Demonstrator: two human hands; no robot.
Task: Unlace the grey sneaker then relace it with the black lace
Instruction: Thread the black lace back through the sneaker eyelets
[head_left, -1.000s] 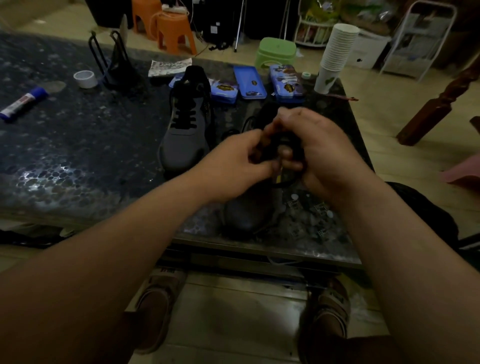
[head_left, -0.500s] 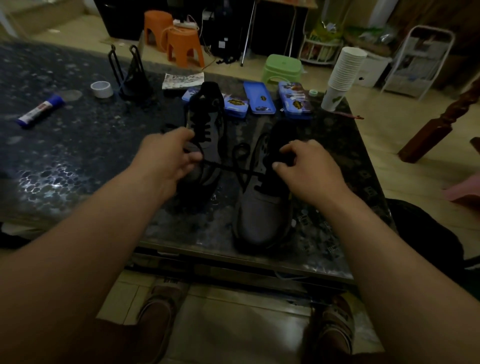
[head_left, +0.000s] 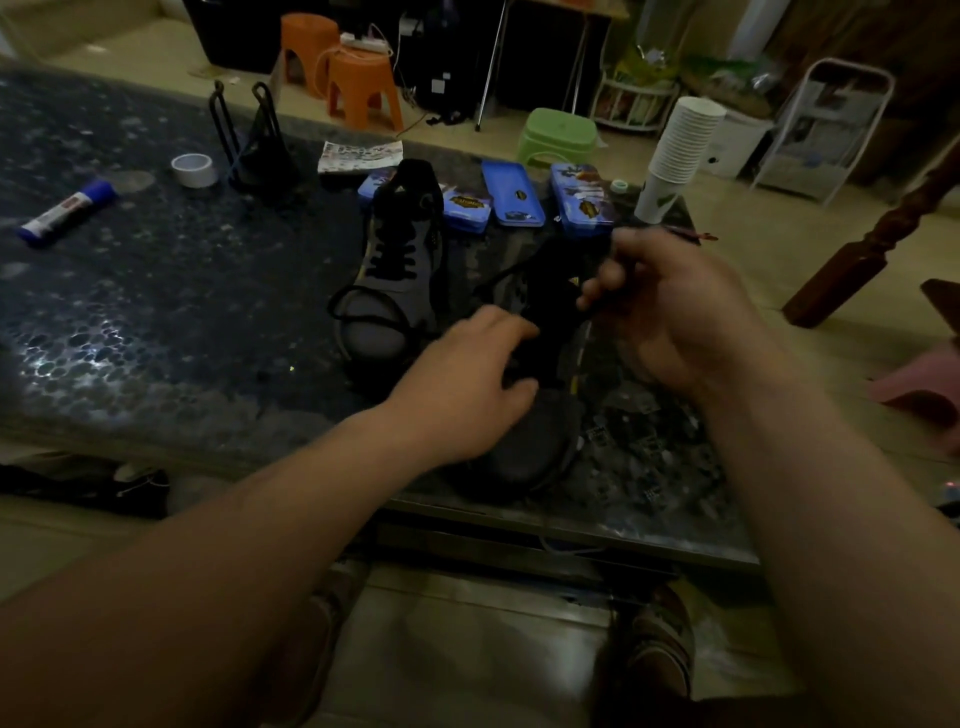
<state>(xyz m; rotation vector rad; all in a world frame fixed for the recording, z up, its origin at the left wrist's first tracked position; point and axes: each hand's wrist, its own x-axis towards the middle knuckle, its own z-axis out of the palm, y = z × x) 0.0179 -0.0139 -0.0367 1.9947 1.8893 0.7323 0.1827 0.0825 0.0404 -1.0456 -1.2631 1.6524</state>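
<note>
Grey sneaker (head_left: 535, 441) lies centre-right in the head view, toe near the table (head_left: 156, 322) edge; the left hand (head_left: 467, 384) grips its upper at the eyelets; the right hand (head_left: 680, 322) pinches the black lace (head_left: 501, 278) further up-frame; probably mid-lacing, though dimness hides whether unlacing or relacing; next, draw the strand clear through one eyelet, sneaker held down.
</note>
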